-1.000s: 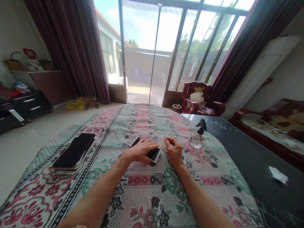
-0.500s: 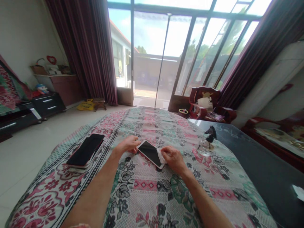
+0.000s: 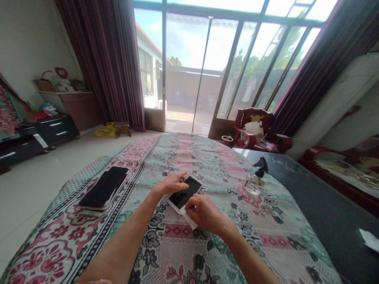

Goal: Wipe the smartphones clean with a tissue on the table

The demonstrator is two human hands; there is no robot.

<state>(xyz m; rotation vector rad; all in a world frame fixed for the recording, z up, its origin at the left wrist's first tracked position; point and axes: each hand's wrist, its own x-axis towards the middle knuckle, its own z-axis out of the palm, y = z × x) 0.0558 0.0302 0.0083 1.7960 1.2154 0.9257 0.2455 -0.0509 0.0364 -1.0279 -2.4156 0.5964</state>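
Observation:
A white-framed smartphone (image 3: 184,195) with a dark screen lies slanted on the patterned tablecloth, its upper end pointing away to the right. My left hand (image 3: 169,184) grips its far left edge, with the thumb over the screen and the fingers along the side. At the near right edge, my right hand (image 3: 207,213) is closed in a pinch on a small white wipe (image 3: 189,221), which hangs down past the phone's lower corner. To the left rests a stack of dark-screened phones (image 3: 104,187); how many is hard to make out.
A clear spray bottle (image 3: 255,181) with a black trigger head stands at the right of the tablecloth (image 3: 231,252). Beyond it is a dark tabletop (image 3: 302,189) with a white paper (image 3: 369,239). A red wooden chair (image 3: 251,126) stands near the window.
The phone has turned so its upper end now points right. My left hand has shifted right along it, and my right hand has moved nearer to me with the wipe.

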